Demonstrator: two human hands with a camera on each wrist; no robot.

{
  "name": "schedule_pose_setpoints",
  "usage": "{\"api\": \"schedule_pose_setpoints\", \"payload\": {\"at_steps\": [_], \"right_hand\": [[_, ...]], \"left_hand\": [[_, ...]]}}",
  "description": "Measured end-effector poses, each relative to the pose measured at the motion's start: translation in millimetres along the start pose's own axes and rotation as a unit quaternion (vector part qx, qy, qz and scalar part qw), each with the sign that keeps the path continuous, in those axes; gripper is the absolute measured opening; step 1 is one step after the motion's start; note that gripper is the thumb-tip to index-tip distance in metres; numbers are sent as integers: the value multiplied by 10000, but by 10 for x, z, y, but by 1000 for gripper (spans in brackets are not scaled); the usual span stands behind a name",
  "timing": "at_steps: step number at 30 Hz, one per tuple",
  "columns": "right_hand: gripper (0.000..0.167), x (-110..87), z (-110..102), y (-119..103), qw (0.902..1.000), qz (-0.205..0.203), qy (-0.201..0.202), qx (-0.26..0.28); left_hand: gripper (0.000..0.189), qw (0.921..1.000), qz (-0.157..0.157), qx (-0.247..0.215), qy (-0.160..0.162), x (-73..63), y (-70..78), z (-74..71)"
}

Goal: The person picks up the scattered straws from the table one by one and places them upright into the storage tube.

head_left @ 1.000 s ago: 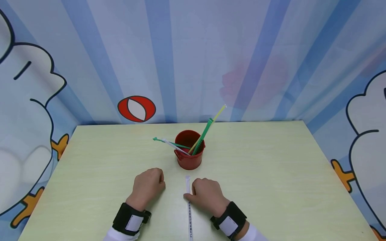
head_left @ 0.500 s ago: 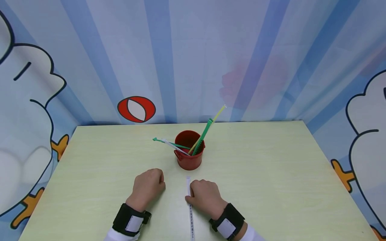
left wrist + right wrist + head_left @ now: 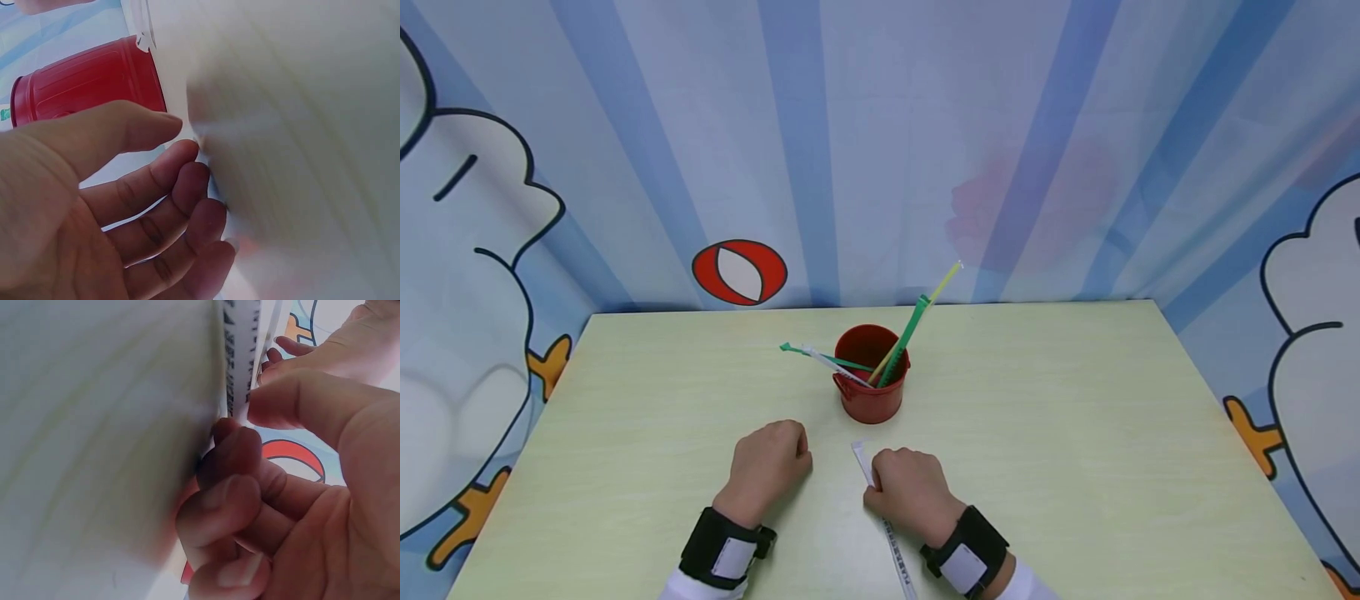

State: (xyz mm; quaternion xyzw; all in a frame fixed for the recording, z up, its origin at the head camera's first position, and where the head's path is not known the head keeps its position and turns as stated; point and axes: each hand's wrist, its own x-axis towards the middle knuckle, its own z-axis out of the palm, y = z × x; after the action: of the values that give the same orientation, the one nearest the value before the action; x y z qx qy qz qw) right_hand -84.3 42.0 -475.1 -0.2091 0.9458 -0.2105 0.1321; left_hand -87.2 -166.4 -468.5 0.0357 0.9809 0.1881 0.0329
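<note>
My right hand pinches a thin white straw in a printed paper wrapper between thumb and curled fingers. The straw slants low over the table, its far end pointing up-left toward the bucket. In the right wrist view the dark lettering on the wrapper shows beside the thumb tip. My left hand rests on the table to the left, its fingers loosely curled. Nothing lies between its thumb and fingertips in the left wrist view.
Beyond the hands stands a small red bucket. A thick green straw and a yellow straw lean out to the right. A white straw and a thin green one poke out left. A printed curtain backs the table.
The wrapped straw has turned in the right hand: its far end swung left and its near end right. The right hand shifted very slightly. The left hand and bucket stay put.
</note>
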Motion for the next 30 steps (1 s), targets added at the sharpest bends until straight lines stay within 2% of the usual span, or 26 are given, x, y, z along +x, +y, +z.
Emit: {"api": "schedule_pose_setpoints", "payload": {"at_steps": [6, 15, 23, 30], "right_hand": [[29, 27, 5, 24, 9998, 15, -87, 179], [28, 41, -32, 55, 9989, -78, 359, 280], [23, 23, -171, 17, 9976, 67, 369, 578], [19, 11, -239, -6, 9968, 30, 490, 637]], "left_hand": [[21, 10000, -22, -38, 14, 1, 0, 3], [21, 10000, -38, -87, -5, 0, 2, -8], [20, 9999, -105, -85, -93, 3, 13, -18], [20, 9999, -80, -93, -89, 5, -2, -5]]}}
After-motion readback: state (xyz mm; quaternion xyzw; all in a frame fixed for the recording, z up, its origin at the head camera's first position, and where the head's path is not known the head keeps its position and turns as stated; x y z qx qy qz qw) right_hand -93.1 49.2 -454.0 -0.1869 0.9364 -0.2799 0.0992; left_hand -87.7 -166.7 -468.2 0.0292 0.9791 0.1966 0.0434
